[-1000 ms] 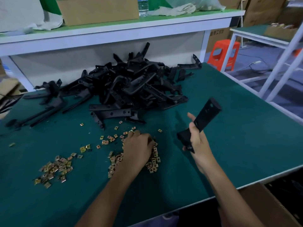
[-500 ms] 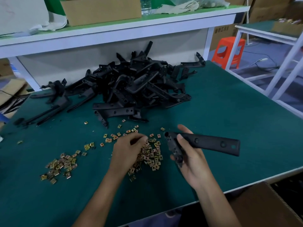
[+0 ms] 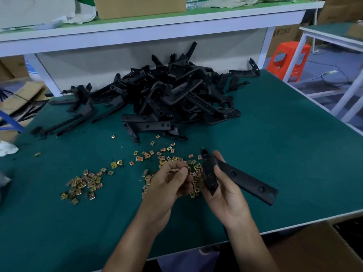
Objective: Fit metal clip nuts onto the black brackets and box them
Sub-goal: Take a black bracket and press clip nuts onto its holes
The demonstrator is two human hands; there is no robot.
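Nearest, a cardboard box [image 3: 322, 250] sits below the worktop [image 3: 284, 154] edge. The right hand [image 3: 224, 193] has lowered its bracket [image 3: 243, 179] flatter, grip wrapped around its bent end. The left hand [image 3: 172, 181] has lifted, pinching a clip nut [image 3: 174, 170] above the scattered nuts [image 3: 84, 183]. Beyond, the bracket pile [image 3: 172, 99] is unchanged.

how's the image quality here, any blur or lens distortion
Head view: wide-angle bowing curves the shelf edge and table; dim, even lighting, no glare; left hand slightly soft, so the clip nut it pinches lacks detail; bracket holes stay readable.
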